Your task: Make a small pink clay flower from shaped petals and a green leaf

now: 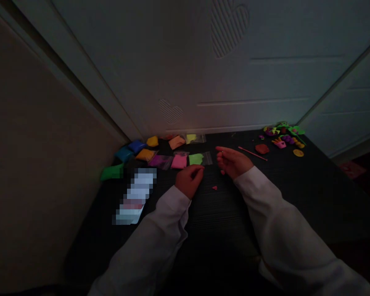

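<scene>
My left hand (189,181) is closed just above the dark table, its thumb and forefinger pressed together. Whatever it may pinch is too small and dim to make out. To its right is my right hand (234,161), with the forefinger reaching left and the other fingers curled in. Anything inside those fingers is hidden. A small pink piece (215,188) that looks like modelling clay lies on the table between the hands. Beyond my left hand are a pink clay packet (179,161) and a light green clay packet (196,159). A thin pink stick (253,153) lies behind my right hand.
More coloured packets, among them blue (137,146), orange (145,155) and green (111,172), line the back left. A lit phone (137,197), its screen blurred, lies left. A red lump (262,149), a yellow disc (298,153) and small colourful figures (288,139) sit back right. A white panel (185,82) rises behind.
</scene>
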Motion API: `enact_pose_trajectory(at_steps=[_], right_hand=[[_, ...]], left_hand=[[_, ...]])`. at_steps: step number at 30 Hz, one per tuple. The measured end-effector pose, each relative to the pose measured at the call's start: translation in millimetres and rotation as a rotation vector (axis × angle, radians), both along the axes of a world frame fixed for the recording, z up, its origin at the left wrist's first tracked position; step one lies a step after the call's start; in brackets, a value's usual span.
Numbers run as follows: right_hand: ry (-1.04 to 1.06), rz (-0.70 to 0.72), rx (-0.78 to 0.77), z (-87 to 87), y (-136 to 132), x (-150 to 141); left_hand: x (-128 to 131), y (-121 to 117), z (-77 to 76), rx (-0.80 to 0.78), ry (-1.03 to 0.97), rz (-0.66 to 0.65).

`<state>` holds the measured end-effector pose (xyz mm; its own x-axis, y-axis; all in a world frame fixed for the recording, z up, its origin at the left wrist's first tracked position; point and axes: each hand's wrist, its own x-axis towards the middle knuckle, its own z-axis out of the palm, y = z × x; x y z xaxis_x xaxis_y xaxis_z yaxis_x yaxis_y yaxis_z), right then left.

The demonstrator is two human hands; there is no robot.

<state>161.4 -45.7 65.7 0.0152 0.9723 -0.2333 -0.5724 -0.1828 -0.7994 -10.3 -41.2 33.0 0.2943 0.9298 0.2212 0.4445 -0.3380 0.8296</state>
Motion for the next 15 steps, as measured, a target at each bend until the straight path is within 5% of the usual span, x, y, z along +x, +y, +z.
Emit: enact_pose_trajectory(at_steps=[15], right_hand=[[-0.101, 0.027, 0.078, 2.6, -3.8, -1.2]], left_hand=[[1.4, -0.9, 1.1, -0.011, 0.069, 0.005]])
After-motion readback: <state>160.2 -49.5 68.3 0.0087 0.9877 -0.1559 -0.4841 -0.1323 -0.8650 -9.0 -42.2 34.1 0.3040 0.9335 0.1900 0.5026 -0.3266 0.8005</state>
